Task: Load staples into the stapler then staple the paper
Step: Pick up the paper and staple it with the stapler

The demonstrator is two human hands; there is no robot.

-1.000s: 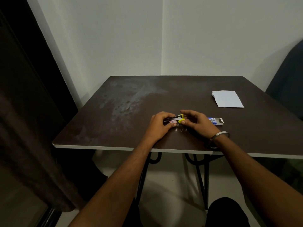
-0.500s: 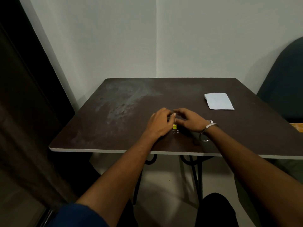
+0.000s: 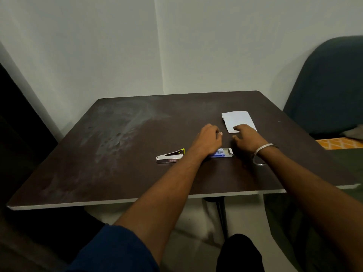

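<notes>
The silver stapler (image 3: 170,157), with a black and yellow top, lies alone on the dark table (image 3: 121,146), left of my left forearm. A small blue and white staple box (image 3: 223,153) lies open-ended just right of that forearm. My left hand (image 3: 208,138) hovers beyond the box with loosely curled fingers and nothing visible in them. My right hand (image 3: 246,137) reaches over the near edge of the white folded paper (image 3: 237,119), fingers relaxed and covering its near corner. A metal bangle sits on my right wrist.
A dark upholstered chair (image 3: 332,85) stands right of the table, with an orange patterned cloth (image 3: 337,143) beside it. The table's white front edge (image 3: 137,200) runs across below my arms. White walls meet in a corner behind the table.
Both hands have let go of the stapler, which now lies on the table. They have moved away and to the right, towards the paper. The camera has tilted.
</notes>
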